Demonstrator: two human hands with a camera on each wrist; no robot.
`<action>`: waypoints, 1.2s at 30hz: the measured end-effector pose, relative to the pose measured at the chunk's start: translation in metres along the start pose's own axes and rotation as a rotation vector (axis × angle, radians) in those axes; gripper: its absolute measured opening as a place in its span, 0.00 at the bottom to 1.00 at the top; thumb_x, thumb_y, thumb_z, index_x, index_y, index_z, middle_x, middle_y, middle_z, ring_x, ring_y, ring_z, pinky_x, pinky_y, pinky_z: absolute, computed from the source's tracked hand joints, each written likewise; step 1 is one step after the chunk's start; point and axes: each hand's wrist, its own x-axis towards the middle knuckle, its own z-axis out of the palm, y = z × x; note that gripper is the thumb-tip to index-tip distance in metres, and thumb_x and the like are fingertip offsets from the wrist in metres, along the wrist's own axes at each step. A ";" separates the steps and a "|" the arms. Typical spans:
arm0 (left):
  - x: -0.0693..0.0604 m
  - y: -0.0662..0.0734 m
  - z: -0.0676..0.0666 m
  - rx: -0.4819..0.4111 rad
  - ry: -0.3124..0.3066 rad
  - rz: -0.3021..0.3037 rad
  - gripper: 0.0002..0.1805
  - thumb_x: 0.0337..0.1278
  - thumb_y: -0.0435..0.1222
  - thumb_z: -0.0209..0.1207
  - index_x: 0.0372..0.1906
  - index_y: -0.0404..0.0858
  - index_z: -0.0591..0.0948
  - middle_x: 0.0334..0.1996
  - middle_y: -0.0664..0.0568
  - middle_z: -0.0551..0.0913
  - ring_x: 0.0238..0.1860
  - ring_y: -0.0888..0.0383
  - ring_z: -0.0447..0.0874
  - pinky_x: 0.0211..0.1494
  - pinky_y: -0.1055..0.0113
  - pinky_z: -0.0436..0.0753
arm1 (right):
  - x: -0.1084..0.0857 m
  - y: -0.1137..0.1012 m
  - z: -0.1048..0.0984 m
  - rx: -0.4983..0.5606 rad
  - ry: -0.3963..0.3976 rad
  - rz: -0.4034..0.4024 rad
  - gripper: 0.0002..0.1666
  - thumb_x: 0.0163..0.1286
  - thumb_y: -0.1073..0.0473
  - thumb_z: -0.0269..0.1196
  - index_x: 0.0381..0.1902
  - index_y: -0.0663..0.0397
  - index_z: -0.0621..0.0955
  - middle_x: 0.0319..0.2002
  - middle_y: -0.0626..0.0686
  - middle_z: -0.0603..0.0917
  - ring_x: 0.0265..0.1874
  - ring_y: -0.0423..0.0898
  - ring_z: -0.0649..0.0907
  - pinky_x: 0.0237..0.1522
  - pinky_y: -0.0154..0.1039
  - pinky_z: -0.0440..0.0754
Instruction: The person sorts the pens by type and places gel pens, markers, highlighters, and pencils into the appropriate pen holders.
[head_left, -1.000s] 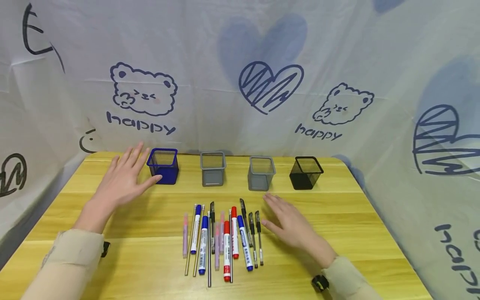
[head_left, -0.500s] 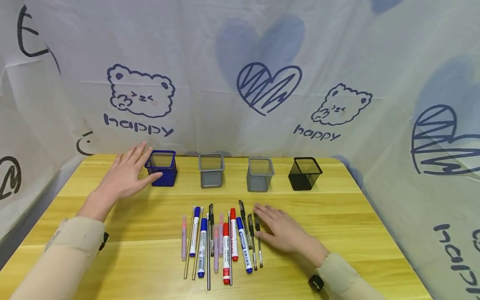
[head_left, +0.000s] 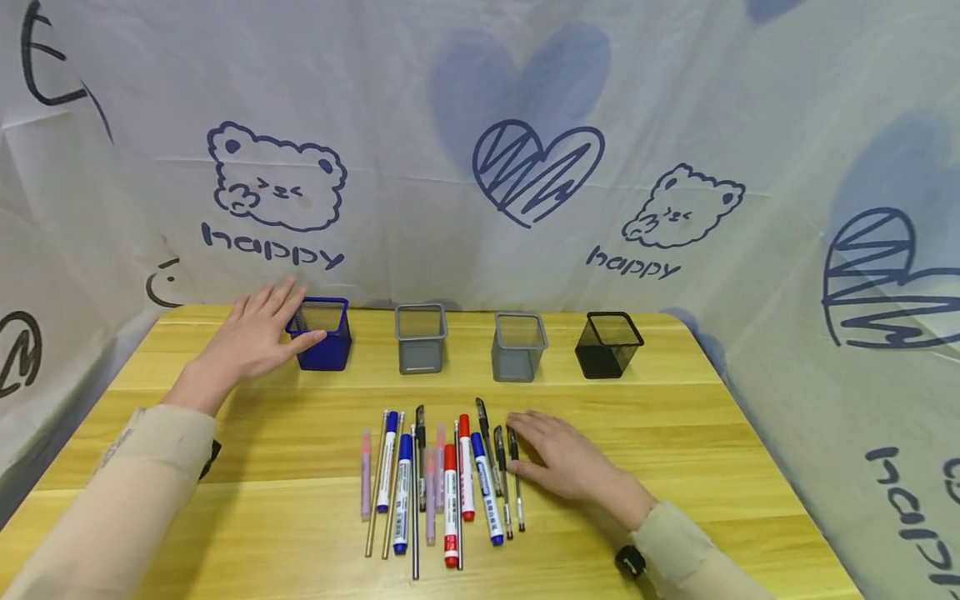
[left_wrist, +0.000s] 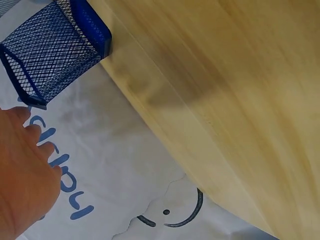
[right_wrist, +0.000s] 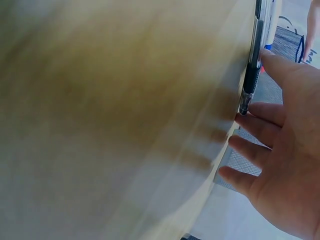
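Right hand (head_left: 564,458) being brought to slim, clear-plastic, black-capped pen (head_left: 513,450) at lower centre; pen being put within reach, grip being kept released. Left hand (head_left: 255,337), likewise released, being held beside blue wire-mesh basket (head_left: 326,354), centre left.

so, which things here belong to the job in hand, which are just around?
Likely the job:
blue holder, by the left hand
rightmost black pen, at the right hand
other pens, markers
grey holders, black holder

Likely just around:
printed cloth
table
black wrist device
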 end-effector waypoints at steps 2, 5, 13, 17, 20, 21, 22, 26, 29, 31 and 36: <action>0.003 -0.001 0.000 0.002 0.001 0.000 0.52 0.75 0.67 0.44 0.84 0.35 0.46 0.84 0.34 0.40 0.81 0.29 0.38 0.79 0.29 0.36 | 0.001 0.001 -0.001 0.010 0.018 -0.013 0.43 0.76 0.37 0.60 0.78 0.57 0.68 0.76 0.59 0.70 0.75 0.61 0.69 0.77 0.60 0.63; 0.005 -0.003 0.001 0.001 0.001 -0.002 0.52 0.75 0.67 0.43 0.84 0.34 0.47 0.84 0.35 0.40 0.81 0.29 0.37 0.79 0.30 0.35 | 0.003 0.002 -0.001 0.041 0.042 -0.015 0.44 0.74 0.38 0.64 0.76 0.58 0.70 0.74 0.60 0.72 0.73 0.59 0.72 0.76 0.58 0.66; 0.008 -0.006 0.004 -0.001 -0.009 0.000 0.51 0.77 0.67 0.39 0.84 0.32 0.47 0.83 0.33 0.40 0.81 0.28 0.38 0.79 0.30 0.38 | 0.006 0.002 0.001 0.225 0.068 0.048 0.45 0.66 0.44 0.73 0.73 0.61 0.73 0.68 0.59 0.76 0.65 0.56 0.77 0.70 0.55 0.75; 0.009 -0.007 0.007 -0.012 -0.012 -0.004 0.51 0.77 0.66 0.39 0.84 0.32 0.46 0.83 0.32 0.40 0.81 0.28 0.38 0.79 0.30 0.38 | 0.007 0.000 -0.001 0.349 0.098 0.060 0.44 0.63 0.52 0.77 0.71 0.66 0.74 0.60 0.57 0.79 0.48 0.48 0.83 0.53 0.43 0.87; 0.010 -0.008 0.010 -0.026 -0.006 -0.005 0.51 0.77 0.66 0.39 0.84 0.31 0.46 0.83 0.32 0.41 0.81 0.27 0.38 0.80 0.30 0.38 | 0.008 0.000 -0.001 0.437 0.112 0.069 0.45 0.61 0.58 0.78 0.71 0.69 0.73 0.58 0.57 0.79 0.38 0.42 0.82 0.42 0.32 0.87; 0.010 -0.009 0.011 -0.030 -0.005 -0.005 0.51 0.77 0.66 0.39 0.84 0.31 0.46 0.83 0.32 0.41 0.81 0.27 0.38 0.80 0.30 0.37 | 0.008 0.000 -0.001 0.464 0.116 0.073 0.45 0.60 0.60 0.78 0.71 0.70 0.73 0.58 0.57 0.79 0.37 0.41 0.82 0.41 0.31 0.86; 0.010 -0.008 0.012 -0.035 -0.002 -0.005 0.51 0.77 0.66 0.39 0.84 0.31 0.47 0.83 0.32 0.41 0.81 0.27 0.38 0.80 0.30 0.37 | 0.008 0.000 0.000 0.484 0.121 0.075 0.44 0.60 0.61 0.78 0.70 0.70 0.73 0.58 0.58 0.79 0.37 0.41 0.82 0.41 0.30 0.86; 0.009 -0.009 0.014 -0.057 0.007 -0.007 0.51 0.77 0.66 0.39 0.83 0.30 0.47 0.83 0.33 0.42 0.81 0.28 0.39 0.80 0.31 0.36 | 0.009 -0.001 0.000 0.550 0.146 0.097 0.44 0.58 0.65 0.78 0.70 0.71 0.73 0.61 0.62 0.78 0.38 0.41 0.83 0.41 0.29 0.87; 0.010 -0.010 0.015 -0.068 0.007 -0.012 0.51 0.77 0.66 0.39 0.83 0.30 0.47 0.83 0.34 0.41 0.81 0.28 0.39 0.80 0.31 0.35 | 0.009 -0.003 -0.001 0.605 0.168 0.122 0.44 0.57 0.69 0.77 0.71 0.70 0.73 0.63 0.63 0.77 0.39 0.43 0.84 0.42 0.30 0.87; 0.011 -0.010 0.016 -0.065 0.005 -0.014 0.51 0.77 0.66 0.39 0.83 0.30 0.46 0.83 0.34 0.41 0.81 0.28 0.39 0.80 0.32 0.34 | 0.010 -0.005 -0.003 0.634 0.185 0.138 0.44 0.57 0.71 0.76 0.71 0.69 0.73 0.63 0.63 0.77 0.39 0.43 0.84 0.43 0.30 0.87; 0.011 -0.006 0.016 -0.051 0.003 -0.012 0.52 0.77 0.66 0.38 0.83 0.29 0.47 0.83 0.33 0.41 0.81 0.28 0.39 0.81 0.33 0.35 | 0.011 -0.010 -0.011 0.714 0.237 0.171 0.45 0.57 0.74 0.75 0.73 0.66 0.72 0.64 0.60 0.77 0.42 0.46 0.84 0.46 0.31 0.88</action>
